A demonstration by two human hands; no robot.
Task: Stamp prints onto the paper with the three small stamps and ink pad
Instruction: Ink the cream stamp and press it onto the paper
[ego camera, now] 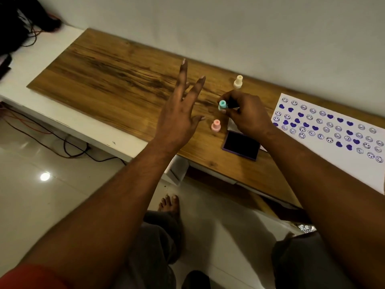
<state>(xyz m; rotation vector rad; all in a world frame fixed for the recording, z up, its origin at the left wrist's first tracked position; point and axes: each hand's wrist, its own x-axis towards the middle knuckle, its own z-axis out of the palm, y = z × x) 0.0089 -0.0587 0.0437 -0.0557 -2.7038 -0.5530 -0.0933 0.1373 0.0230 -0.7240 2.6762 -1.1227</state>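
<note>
Item: stamping set on a wooden tabletop point(116, 65), sheet in progress. Risks, as judged: the right hand point(248, 115) pinches the teal stamp point(222, 104) by fingertips only, so it could slip or tip and smear ink on the wood; its face is hidden, so a dry or uneven inking and a faint print cannot be ruled out; the right forearm reaches across near the ink pad point(241, 145) and the near edge of the paper point(341, 163), so it may nudge the sheet or drag over wet prints; the sheet is crowded, so a fresh print may overlap an old one. Left hand point(179, 113): empty, fingers spread, raised over the middle of the tabletop, holding nothing. Teal stamp: small, knobbed handle, held above the wood, left of the paper. Pink stamp point(216, 126): upright, toward the near edge, just left of the pad. Cream stamp point(238, 81): upright by the far edge. Ink pad: open, dark purple, at the near edge. Paper: white, at the right end, covered in rows of purple smiley faces and solid hearts.
</note>
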